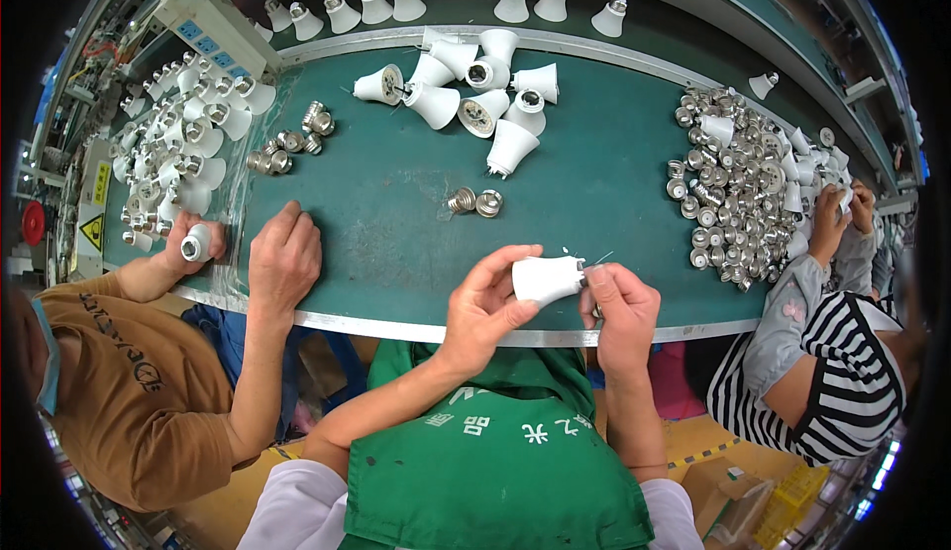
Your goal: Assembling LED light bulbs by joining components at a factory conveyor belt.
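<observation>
My left hand (pixel 483 310) grips a white cone-shaped lamp housing (pixel 543 280) that lies sideways over the table's front edge. Thin wires stick out of its narrow end, which points right. Beside that end, my right hand (pixel 624 314) is closed, thumb and forefinger by the wires. A small metallic piece, which looks like a screw cap (pixel 596 311), shows under those fingers, mostly hidden. Just beyond the housing, two loose metal screw caps (pixel 475 202) rest on the green tabletop (pixel 381 223). Farther off is a loose group of white housings (pixel 433 104), some with wires showing.
A big heap of metal caps (pixel 728 193) lies at right, near a co-worker's hands (pixel 830 223). At left, another co-worker's hand (pixel 285 258) rests by a pile of capped housings (pixel 188 149). Capped housings (pixel 371 3) line the back ledge below a socket strip (pixel 213 30).
</observation>
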Tool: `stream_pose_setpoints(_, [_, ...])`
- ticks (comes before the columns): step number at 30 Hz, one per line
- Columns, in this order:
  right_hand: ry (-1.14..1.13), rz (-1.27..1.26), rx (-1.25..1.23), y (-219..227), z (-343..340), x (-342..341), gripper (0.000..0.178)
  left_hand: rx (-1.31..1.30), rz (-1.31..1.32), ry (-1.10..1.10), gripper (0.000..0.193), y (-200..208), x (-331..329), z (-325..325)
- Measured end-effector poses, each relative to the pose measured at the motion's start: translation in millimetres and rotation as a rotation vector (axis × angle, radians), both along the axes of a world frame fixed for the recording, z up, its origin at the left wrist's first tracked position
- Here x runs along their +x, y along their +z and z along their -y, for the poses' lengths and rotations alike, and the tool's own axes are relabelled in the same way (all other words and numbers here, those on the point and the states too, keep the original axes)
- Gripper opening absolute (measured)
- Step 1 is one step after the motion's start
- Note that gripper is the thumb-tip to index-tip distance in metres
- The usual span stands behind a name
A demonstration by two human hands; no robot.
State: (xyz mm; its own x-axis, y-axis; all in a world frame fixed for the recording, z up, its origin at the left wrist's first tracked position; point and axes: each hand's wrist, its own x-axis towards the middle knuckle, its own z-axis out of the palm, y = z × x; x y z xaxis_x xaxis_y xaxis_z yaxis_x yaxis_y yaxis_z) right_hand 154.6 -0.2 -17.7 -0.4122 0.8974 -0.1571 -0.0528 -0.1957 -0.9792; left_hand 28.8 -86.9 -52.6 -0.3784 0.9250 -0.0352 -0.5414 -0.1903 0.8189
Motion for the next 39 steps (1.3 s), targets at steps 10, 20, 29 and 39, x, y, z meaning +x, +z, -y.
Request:
stream_pose_setpoints(10, [0.179,0.254,0.501,17.6,-4.4,5.9,0.007,0.082,0.033,-0.081,0.049,-8.2,-11.5,3.5])
stream_pose_setpoints(20, [0.103,0.244,0.546,13.0,4.2,8.7,0.003,0.089,0.014,-0.110,0.049,-7.7,-8.5,5.0])
stream_pose_setpoints(29, [0.085,0.276,0.647,11.8,5.7,9.0,0.004,0.106,-0.026,-0.110,0.050,-6.7,-8.9,5.4])
stream_pose_setpoints(39, [0.057,0.261,0.496,12.5,8.4,7.0,0.004,0.155,-0.135,-0.107,0.048,-4.3,-12.5,4.8])
